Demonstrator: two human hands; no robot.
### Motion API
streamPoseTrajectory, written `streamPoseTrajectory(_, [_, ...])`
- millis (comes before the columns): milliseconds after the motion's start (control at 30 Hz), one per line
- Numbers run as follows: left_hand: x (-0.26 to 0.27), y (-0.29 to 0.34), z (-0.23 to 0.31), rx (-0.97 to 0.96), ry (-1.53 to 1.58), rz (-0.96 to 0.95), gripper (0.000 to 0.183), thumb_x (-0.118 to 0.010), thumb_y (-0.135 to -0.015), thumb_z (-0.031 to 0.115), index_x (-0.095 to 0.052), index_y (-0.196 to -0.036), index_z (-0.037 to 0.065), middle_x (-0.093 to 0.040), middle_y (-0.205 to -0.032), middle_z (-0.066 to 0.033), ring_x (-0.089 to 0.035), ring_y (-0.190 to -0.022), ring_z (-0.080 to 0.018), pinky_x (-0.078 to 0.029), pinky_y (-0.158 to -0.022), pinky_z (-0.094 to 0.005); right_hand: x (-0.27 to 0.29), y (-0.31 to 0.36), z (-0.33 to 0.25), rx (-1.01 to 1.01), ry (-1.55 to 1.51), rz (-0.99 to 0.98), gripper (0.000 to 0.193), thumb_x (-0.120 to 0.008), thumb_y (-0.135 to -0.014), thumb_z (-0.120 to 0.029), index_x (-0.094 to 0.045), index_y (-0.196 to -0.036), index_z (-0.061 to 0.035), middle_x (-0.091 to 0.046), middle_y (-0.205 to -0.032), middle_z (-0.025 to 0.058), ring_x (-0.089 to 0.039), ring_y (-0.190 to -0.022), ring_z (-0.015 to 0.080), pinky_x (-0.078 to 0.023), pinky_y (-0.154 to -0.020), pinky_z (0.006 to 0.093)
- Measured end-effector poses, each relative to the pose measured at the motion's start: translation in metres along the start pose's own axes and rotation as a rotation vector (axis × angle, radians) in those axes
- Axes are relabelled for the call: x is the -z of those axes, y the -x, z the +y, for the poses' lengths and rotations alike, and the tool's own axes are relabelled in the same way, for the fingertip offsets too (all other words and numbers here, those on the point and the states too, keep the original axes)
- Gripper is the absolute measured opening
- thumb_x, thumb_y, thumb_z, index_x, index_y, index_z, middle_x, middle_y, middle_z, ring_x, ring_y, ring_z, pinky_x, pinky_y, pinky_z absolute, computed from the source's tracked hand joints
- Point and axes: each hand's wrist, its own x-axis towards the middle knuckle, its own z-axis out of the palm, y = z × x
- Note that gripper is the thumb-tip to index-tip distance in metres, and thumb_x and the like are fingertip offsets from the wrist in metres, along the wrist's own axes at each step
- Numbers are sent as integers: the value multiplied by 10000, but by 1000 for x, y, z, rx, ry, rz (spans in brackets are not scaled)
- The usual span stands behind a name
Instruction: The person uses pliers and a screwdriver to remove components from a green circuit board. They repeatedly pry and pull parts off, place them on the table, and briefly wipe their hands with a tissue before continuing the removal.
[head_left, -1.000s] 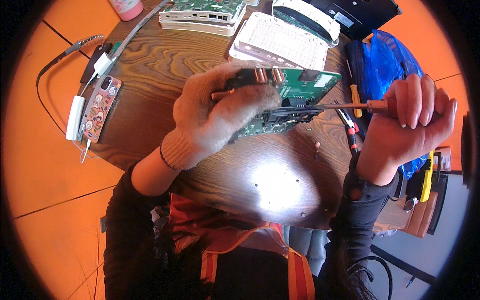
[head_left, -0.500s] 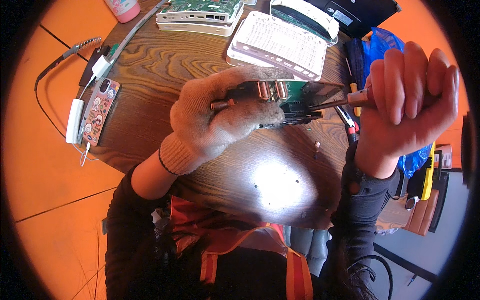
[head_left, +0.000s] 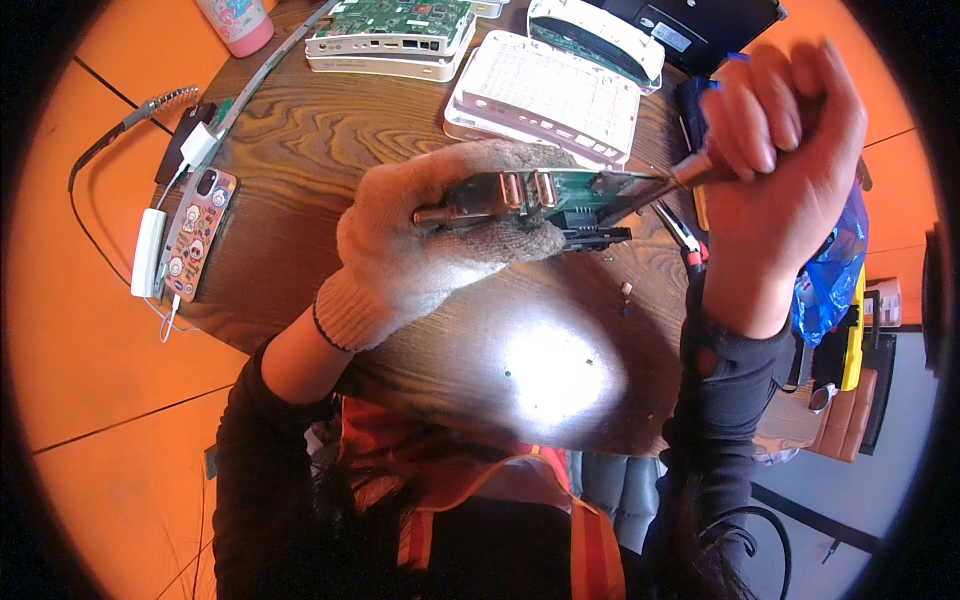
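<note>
My left hand, in a knitted work glove, is closed around a green circuit board held edge-on above the table. Two metal ports and a round metal connector stick out along the board's near edge. A black plastic piece sits against its lower side. In my bare right hand is a screwdriver, its grip mostly hidden by the fingers. The shaft slants down to the left, with the tip at the gap between board and black piece. Exact contact of the tip cannot be made out.
On the wooden table stand a white device casing, a stacked device with a bare board and pliers. A phone with cables lies at the left edge. A blue plastic bag hangs at the right.
My right hand has moved up and to the left, tilting the screwdriver more steeply. The left hand still holds the board, in almost the same place.
</note>
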Motion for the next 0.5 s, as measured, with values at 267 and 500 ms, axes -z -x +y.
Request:
streamPoseTrajectory(267, [-1,4,15,257,62,-197,457,-739,-726,79,-589,-1153,14,-656,-971,-101,-647,-833,-177,-524,-717,-281,33,27,0,29,-152,329,260,-497,-945,-242,-424,-719,-137,-294,-552,-50,-260,-471,65,-241,-448,226])
streamPoseTrajectory(500, [-2,-1,14,-63,-162,-257,585,-789,-692,209,-552,-1213,86,-670,-868,-42,-659,-695,-154,-530,-618,-266,34,41,-30,324,-171,70,257,-454,-945,-237,-433,-703,-153,-399,-533,-56,-356,-408,34,-223,-348,160])
